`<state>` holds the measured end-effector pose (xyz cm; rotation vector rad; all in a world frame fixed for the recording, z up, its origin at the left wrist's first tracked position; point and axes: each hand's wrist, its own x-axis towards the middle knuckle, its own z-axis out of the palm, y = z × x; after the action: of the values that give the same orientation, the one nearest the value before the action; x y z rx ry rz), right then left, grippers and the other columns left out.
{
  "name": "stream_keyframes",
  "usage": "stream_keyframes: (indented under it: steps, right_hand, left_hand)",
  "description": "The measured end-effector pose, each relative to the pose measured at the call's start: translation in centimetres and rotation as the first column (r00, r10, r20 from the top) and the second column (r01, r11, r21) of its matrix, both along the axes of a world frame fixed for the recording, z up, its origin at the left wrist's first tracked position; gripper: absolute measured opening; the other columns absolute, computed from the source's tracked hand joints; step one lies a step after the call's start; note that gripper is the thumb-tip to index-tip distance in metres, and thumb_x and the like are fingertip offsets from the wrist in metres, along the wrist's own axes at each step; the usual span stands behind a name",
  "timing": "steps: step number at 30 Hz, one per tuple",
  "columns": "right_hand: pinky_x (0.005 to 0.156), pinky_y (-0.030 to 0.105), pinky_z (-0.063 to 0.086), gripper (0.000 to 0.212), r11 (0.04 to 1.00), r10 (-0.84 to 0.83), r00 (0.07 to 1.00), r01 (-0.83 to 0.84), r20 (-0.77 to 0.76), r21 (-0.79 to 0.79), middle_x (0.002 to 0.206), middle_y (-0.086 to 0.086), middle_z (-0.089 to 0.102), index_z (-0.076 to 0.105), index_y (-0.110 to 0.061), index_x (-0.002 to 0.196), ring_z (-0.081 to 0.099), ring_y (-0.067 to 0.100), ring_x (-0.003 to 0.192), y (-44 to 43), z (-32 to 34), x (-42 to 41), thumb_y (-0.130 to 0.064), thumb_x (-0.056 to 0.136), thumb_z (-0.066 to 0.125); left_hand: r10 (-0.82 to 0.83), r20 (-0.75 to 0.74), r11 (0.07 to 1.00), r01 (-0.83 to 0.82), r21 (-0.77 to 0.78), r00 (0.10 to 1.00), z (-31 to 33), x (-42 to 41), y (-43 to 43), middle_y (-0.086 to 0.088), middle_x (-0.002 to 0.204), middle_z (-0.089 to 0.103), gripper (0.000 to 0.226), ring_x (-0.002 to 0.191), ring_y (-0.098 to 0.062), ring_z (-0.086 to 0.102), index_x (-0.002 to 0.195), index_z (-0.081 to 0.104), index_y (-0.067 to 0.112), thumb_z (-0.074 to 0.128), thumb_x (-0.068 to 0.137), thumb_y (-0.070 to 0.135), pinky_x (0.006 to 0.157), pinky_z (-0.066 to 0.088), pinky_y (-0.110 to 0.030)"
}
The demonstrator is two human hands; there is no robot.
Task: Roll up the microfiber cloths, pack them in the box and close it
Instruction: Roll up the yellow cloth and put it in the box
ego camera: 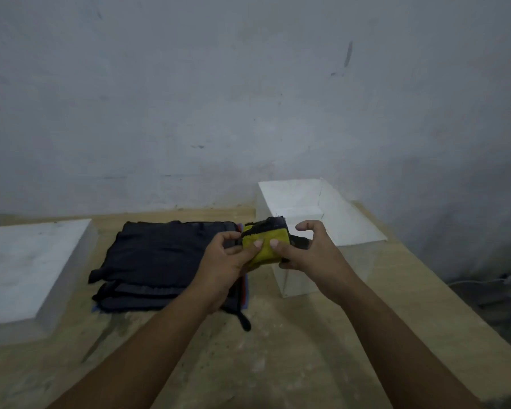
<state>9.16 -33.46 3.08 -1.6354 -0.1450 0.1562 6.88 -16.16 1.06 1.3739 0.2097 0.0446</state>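
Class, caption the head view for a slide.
Left hand and right hand grip a rolled yellow-and-black microfiber cloth between a stack of dark folded cloths and a clear plastic box.

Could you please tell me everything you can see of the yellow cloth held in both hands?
The yellow cloth is a small, fuzzy-looking microfibre piece, yellow on the side facing the camera, dark along its top edge and right end. It is bunched into a compact roll, held above the table between the dark cloth pile and the clear box. The left hand and right hand both grip it, thumbs pressing its yellow face.
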Motion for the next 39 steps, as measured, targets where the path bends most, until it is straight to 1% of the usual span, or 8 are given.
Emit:
stream_keyframes:
  steps: [6, 11, 15, 18, 22, 27, 31, 39]
  right_hand:
    - [0.070, 0.038, 0.058, 0.021, 0.999, -0.029, 0.997, 0.025, 0.071, 0.047, 0.089, 0.011, 0.060, 0.050, -0.015, 0.084, 0.063, 0.026, 0.079, -3.2, 2.1, 4.1, -0.006, 0.085, 0.069]
    - [0.073, 0.039, 0.058, 0.018, 0.994, -0.081, 0.996, 0.084, 0.047, -0.071, 0.103, 0.010, 0.057, 0.054, -0.019, 0.086, 0.058, 0.025, 0.092, -5.8, 3.9, 9.9, -0.004, 0.086, 0.062]
    - [0.069, 0.033, 0.057, 0.018, 0.977, -0.038, 0.998, 0.046, 0.041, -0.208, 0.095, 0.006, 0.060, 0.056, -0.018, 0.088, 0.059, 0.021, 0.083, -6.3, 4.2, 13.8, 0.000, 0.085, 0.053]
    - [0.073, 0.036, 0.059, 0.019, 0.972, -0.027, 1.000, 0.025, -0.003, -0.233, 0.101, 0.006, 0.059, 0.057, -0.018, 0.095, 0.060, 0.021, 0.086, -6.0, 3.3, 16.4, -0.002, 0.085, 0.054]
    - [0.083, 0.040, 0.057, 0.042, 0.947, 0.005, 0.990, -0.050, -0.141, -0.317, 0.118, 0.012, 0.057, 0.045, -0.017, 0.123, 0.059, 0.026, 0.100, -5.0, 2.0, 19.4, -0.004, 0.086, 0.058]
    - [0.087, 0.051, 0.055, 0.020, 0.858, 0.122, 0.954, -0.240, -0.273, -0.454, 0.105, 0.010, 0.054, 0.050, -0.004, 0.110, 0.053, 0.032, 0.113, -3.1, 1.2, 21.6, -0.002, 0.090, 0.056]
    - [0.080, 0.050, 0.057, 0.032, 0.820, 0.162, 0.926, -0.318, -0.340, -0.476, 0.122, 0.023, 0.054, 0.048, 0.005, 0.124, 0.058, 0.036, 0.112, -0.9, 0.3, 23.2, 0.000, 0.092, 0.052]
    - [0.084, 0.051, 0.055, 0.036, 0.718, 0.177, 0.879, -0.423, -0.442, -0.553, 0.124, 0.023, 0.052, 0.047, 0.002, 0.128, 0.056, 0.041, 0.115, 0.9, -3.6, 25.9, 0.006, 0.092, 0.043]
  left_hand:
    - [-0.038, 0.023, 0.999, 0.038, -0.034, 0.999, 0.9, 4.3, -2.6, -0.011, 0.103, 0.069, 0.033, 0.088, -0.020, 0.071, 0.109, 0.056, 0.003, 0.064, 0.089, 0.028, 0.075, 0.059, -0.033]
    - [0.025, -0.023, 0.969, -0.018, 0.247, 0.999, 0.4, 9.1, -2.5, -0.010, 0.110, 0.066, 0.021, 0.101, -0.022, 0.065, 0.095, 0.065, 0.013, 0.066, 0.087, 0.033, 0.078, 0.058, -0.036]
    - [0.004, -0.083, 0.906, 0.032, 0.422, 0.997, 0.5, 12.2, -3.4, -0.005, 0.130, 0.055, 0.059, 0.111, -0.022, 0.057, 0.132, 0.052, 0.010, 0.065, 0.085, 0.045, 0.082, 0.058, -0.039]
    - [-0.003, -0.078, 0.873, 0.041, 0.485, 0.997, 0.4, 13.8, -4.0, -0.004, 0.138, 0.050, 0.060, 0.112, -0.021, 0.054, 0.139, 0.046, 0.012, 0.060, 0.089, 0.043, 0.079, 0.057, -0.037]
    - [-0.045, -0.065, 0.878, 0.071, 0.474, 0.997, 0.1, 15.0, -4.2, 0.000, 0.120, 0.062, 0.014, 0.099, -0.019, 0.060, 0.108, 0.059, 0.030, 0.053, 0.095, 0.028, 0.078, 0.059, -0.040]
    - [-0.080, -0.011, 0.879, 0.076, 0.470, 0.997, -0.4, 15.6, -4.1, 0.001, 0.119, 0.064, 0.028, 0.092, -0.007, 0.058, 0.121, 0.063, 0.024, 0.046, 0.099, 0.024, 0.043, 0.043, -0.002]
    - [-0.088, -0.033, 0.881, 0.093, 0.465, 0.996, -0.5, 15.8, -3.9, -0.002, 0.131, 0.058, 0.032, 0.094, -0.007, 0.056, 0.127, 0.060, 0.021, 0.045, 0.100, 0.029, 0.041, 0.040, -0.001]
    - [-0.112, -0.040, 0.871, 0.117, 0.476, 0.993, -1.3, 16.1, -3.2, 0.003, 0.143, 0.048, 0.045, 0.100, -0.005, 0.053, 0.140, 0.048, 0.022, 0.046, 0.098, 0.036, 0.044, 0.041, 0.000]
